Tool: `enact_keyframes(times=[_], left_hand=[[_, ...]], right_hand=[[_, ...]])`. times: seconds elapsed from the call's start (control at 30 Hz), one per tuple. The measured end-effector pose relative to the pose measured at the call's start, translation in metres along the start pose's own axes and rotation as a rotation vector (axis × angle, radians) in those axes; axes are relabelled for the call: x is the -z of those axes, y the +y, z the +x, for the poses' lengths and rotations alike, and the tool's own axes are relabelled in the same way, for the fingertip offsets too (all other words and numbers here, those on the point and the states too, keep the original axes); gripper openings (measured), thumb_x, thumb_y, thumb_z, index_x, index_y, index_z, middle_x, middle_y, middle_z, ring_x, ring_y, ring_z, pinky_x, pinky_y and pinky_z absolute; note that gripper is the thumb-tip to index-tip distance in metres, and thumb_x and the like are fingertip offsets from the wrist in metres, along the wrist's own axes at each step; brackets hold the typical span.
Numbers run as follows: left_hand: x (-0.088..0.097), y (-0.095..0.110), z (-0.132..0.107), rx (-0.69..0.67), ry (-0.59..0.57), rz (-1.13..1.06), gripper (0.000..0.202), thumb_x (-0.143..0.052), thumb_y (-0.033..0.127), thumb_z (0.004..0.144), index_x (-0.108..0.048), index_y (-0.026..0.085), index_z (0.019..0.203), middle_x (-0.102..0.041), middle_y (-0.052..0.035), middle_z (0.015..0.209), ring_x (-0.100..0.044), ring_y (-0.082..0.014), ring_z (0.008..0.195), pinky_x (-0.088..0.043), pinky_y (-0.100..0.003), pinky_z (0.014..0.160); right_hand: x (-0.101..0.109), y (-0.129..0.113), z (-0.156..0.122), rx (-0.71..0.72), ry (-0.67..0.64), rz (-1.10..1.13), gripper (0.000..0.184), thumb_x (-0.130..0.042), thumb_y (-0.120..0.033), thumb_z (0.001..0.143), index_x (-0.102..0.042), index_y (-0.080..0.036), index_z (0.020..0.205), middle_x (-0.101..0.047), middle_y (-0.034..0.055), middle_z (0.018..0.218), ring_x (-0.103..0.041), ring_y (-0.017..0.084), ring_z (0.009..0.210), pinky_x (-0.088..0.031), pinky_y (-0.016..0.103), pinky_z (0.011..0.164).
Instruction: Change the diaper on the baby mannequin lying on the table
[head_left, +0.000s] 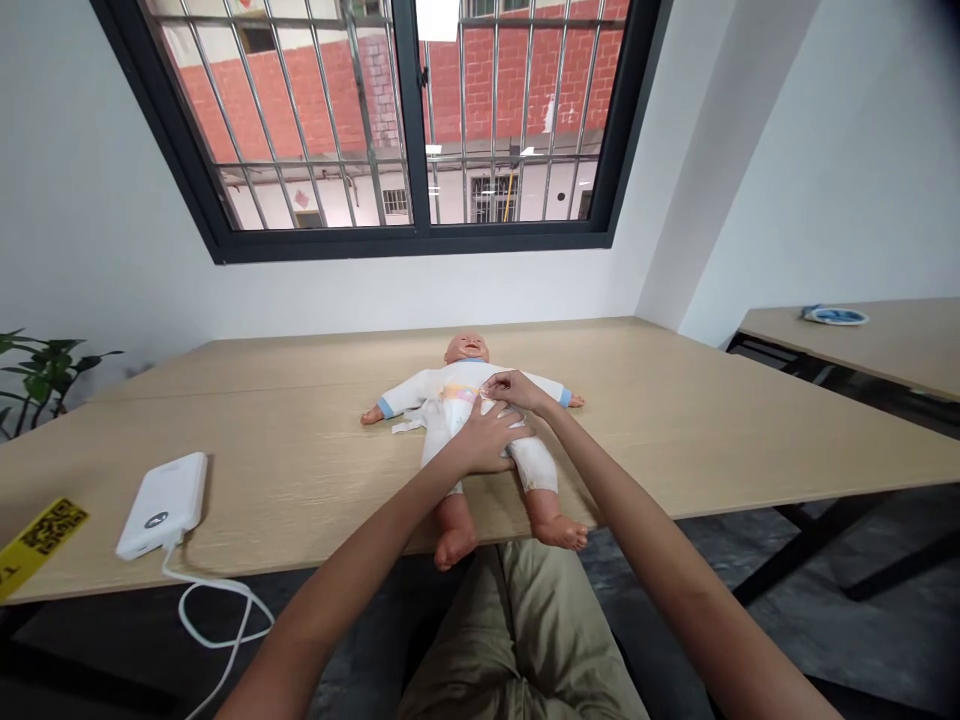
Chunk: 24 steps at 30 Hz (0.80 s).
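Observation:
A baby doll (466, 348) in a white suit with blue cuffs lies on its back on the wooden table (300, 440), feet hanging over the near edge. My left hand (491, 440) rests flat on the doll's belly and hip, fingers spread over the white cloth. My right hand (514, 388) is at the doll's chest, fingers pinched together on the clothing there. A loose white strip of cloth (405, 425) trails from the doll's side.
A white power bank (163, 503) with a white cable (217, 610) lies at the table's left front. A yellow tag (41, 535) sits at the far left edge. A plant (41, 375) stands left. A second table (885, 340) with a blue object (834, 316) is at right.

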<state>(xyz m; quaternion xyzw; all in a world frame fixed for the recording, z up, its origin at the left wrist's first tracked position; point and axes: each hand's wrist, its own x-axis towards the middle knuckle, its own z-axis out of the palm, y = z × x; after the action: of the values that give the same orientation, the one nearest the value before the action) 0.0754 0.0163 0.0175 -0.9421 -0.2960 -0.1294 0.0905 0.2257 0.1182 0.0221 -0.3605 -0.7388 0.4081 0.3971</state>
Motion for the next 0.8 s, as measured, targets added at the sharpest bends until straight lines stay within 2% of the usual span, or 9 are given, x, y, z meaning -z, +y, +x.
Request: enact_keyframes(times=[0.17,0.3,0.43,0.57,0.7,0.8], left_hand=[[-0.001,0.001,0.001,0.004,0.013,-0.004,0.044,-0.058,0.035,0.084,-0.057,0.031,0.127,-0.056,-0.0073,0.134,-0.038,-0.0318,0.132,-0.014,-0.064,0.113],[-0.004,-0.002,0.002,-0.019,0.026,-0.018,0.045,-0.057,0.035,0.085,-0.055,0.031,0.130,-0.054,-0.0067,0.138,-0.037,-0.0307,0.134,-0.007,-0.063,0.116],[-0.004,-0.004,0.002,-0.052,0.034,-0.044,0.048,-0.060,0.033,0.082,-0.055,0.032,0.129,-0.051,-0.0058,0.141,-0.036,-0.0295,0.135,-0.017,-0.056,0.117],[-0.004,-0.003,0.002,-0.048,0.043,-0.054,0.052,-0.062,0.030,0.080,-0.054,0.032,0.132,-0.049,-0.0067,0.141,-0.036,-0.0309,0.135,-0.029,-0.054,0.111],[-0.004,-0.004,0.003,-0.047,0.054,-0.068,0.053,-0.065,0.031,0.078,-0.055,0.028,0.129,-0.048,-0.0112,0.141,-0.034,-0.0343,0.134,-0.029,-0.057,0.110],[-0.002,-0.008,0.002,-0.007,0.089,-0.128,0.054,-0.069,0.031,0.074,-0.056,0.023,0.126,-0.048,-0.0146,0.136,-0.038,-0.0348,0.131,-0.037,-0.053,0.105]], right_hand=[[-0.003,0.007,0.003,-0.030,0.127,0.005,0.024,-0.079,-0.025,0.062,-0.064,-0.014,0.076,-0.060,0.0028,0.068,-0.052,0.016,0.070,-0.043,0.029,0.065],[-0.009,0.014,0.001,-0.025,0.235,0.029,0.028,-0.079,-0.026,0.063,-0.059,-0.017,0.079,-0.055,0.0002,0.068,-0.047,0.014,0.068,-0.041,0.027,0.063],[-0.015,0.017,-0.003,-0.012,0.282,0.065,0.028,-0.076,-0.031,0.065,-0.056,-0.018,0.078,-0.054,0.0001,0.069,-0.045,0.014,0.068,-0.041,0.027,0.063],[-0.015,0.018,-0.009,0.006,0.282,0.098,0.026,-0.072,-0.037,0.069,-0.058,-0.018,0.081,-0.059,0.0030,0.076,-0.049,0.015,0.075,-0.043,0.029,0.068],[-0.012,0.021,-0.012,0.006,0.261,0.117,0.032,-0.076,-0.033,0.063,-0.061,-0.017,0.086,-0.059,0.0038,0.078,-0.052,0.017,0.079,-0.045,0.030,0.071],[-0.010,0.024,-0.012,0.008,0.259,0.123,0.033,-0.077,-0.028,0.059,-0.061,-0.017,0.086,-0.059,0.0042,0.079,-0.053,0.018,0.080,-0.047,0.032,0.072]])
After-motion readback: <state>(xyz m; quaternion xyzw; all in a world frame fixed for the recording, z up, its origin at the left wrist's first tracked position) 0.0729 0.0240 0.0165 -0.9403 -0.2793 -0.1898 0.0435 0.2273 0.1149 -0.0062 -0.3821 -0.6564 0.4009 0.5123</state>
